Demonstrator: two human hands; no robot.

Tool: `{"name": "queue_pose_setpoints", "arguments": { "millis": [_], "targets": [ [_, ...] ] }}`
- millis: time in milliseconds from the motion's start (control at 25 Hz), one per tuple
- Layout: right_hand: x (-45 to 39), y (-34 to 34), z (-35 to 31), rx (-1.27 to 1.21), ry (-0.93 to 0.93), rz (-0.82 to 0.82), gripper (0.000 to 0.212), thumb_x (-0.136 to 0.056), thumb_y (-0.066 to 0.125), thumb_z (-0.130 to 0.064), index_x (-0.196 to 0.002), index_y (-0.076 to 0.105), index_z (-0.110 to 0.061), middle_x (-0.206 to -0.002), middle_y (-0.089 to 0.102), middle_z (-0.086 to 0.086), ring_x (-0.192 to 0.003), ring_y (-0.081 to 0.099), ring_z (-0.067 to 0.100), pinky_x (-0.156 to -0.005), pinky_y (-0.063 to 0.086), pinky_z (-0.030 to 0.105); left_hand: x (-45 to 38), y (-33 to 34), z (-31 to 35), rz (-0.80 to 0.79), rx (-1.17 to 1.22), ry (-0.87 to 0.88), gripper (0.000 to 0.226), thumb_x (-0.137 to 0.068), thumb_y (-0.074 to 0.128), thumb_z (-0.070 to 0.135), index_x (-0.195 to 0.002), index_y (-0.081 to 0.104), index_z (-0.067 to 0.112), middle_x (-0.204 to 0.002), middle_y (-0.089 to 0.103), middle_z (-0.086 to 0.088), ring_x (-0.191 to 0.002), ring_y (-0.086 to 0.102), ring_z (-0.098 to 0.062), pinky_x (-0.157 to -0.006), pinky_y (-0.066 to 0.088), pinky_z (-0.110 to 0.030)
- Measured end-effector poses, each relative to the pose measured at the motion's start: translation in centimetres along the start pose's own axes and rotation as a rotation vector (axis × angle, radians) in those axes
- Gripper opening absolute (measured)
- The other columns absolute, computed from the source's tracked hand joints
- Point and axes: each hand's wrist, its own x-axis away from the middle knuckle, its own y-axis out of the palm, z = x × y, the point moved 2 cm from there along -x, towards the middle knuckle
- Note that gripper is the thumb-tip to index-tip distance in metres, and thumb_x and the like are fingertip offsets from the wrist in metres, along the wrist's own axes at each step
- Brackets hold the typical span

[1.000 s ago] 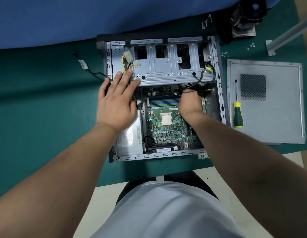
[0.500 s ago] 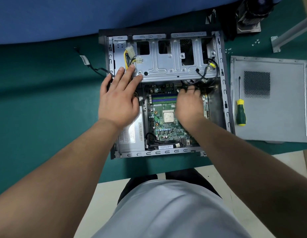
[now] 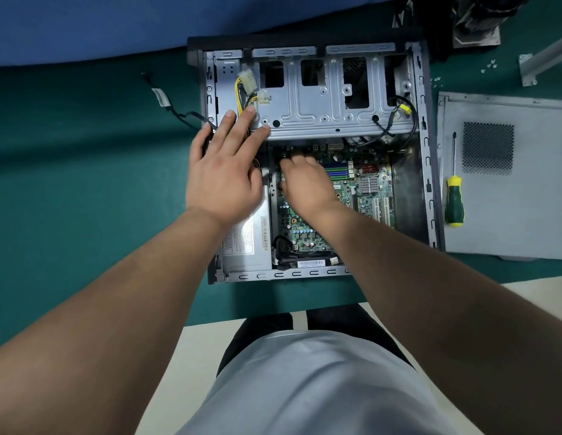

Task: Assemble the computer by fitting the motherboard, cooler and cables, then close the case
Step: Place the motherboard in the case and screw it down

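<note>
Dark teal counter [image 3: 69, 189] filling most of the view, matte, with a soft shadow band running across its left side. Behind its far edge, a broad blue surface [image 3: 116, 23], smooth and unmarked, curved by the wide lens. At the near edge, pale cream floor [image 3: 185, 356] below, glimpsed on both sides. Top right, a grey metal bar [image 3: 546, 59] lying at a slant on the teal, with a few small screws [image 3: 488, 66] scattered just beside it. Even, diffuse light throughout, without harsh glare.
</note>
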Motion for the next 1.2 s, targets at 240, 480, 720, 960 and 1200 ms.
{"name": "queue_pose_setpoints", "arguments": {
  "millis": [240,480,720,960,1200],
  "targets": [
    [2.2,-1.0,2.9,-0.222,0.009,-0.096,0.056,-0.103,0.055,-0.032,-0.154,0.040,-0.017,-0.150,0.045,0.006,-0.139,0.040,0.024,-0.117,0.037,0.042,0.0,0.0,-0.1,0.005,0.008,-0.003,0.065,-0.086,0.039,0.028,-0.151,0.043,0.035,-0.169,0.024,0.009,-0.156,0.023,-0.020,-0.126,0.013,-0.050],
    [4.1,-2.5,5.2,0.079,0.057,-0.017,0.066,-0.087,0.054,0.008,-0.149,0.049,-0.014,-0.148,0.050,0.006,-0.130,0.050,0.027,-0.112,0.043,0.041,0.0,-0.1,-0.1,-0.010,0.008,-0.005,0.065,-0.086,0.040,0.029,-0.151,0.042,0.035,-0.169,0.024,0.008,-0.156,0.022,-0.019,-0.126,0.013,-0.050],
    [4.8,-2.1,4.2,0.260,0.015,-0.199,0.084,-0.081,0.052,0.015,-0.158,0.032,-0.011,-0.164,0.030,0.008,-0.136,0.048,0.031,-0.105,0.051,0.041,0.0,0.0,0.0,-0.003,0.005,0.001,0.065,-0.087,0.041,0.029,-0.151,0.042,0.036,-0.169,0.024,0.009,-0.156,0.022,-0.019,-0.126,0.012,-0.048],
    [5.1,-3.6,5.9,-0.050,0.190,-0.115,0.052,-0.095,0.050,-0.001,-0.146,0.049,-0.013,-0.148,0.045,0.011,-0.115,0.061,0.028,-0.092,0.057,0.035,0.0,0.1,0.0,0.000,0.002,0.000,0.065,-0.087,0.038,0.031,-0.152,0.040,0.037,-0.169,0.022,0.009,-0.156,0.021,-0.018,-0.126,0.012,-0.049],
    [4.2,-4.1,8.1,-0.137,0.617,0.004,0.034,-0.103,0.057,-0.034,-0.078,0.052,-0.011,-0.076,0.058,0.005,-0.058,0.051,0.017,-0.048,0.032,0.023,0.0,0.2,0.0,0.004,0.001,-0.006,0.065,-0.087,0.040,0.030,-0.152,0.040,0.037,-0.169,0.023,0.010,-0.156,0.021,-0.018,-0.126,0.012,-0.049]
  ]
}}
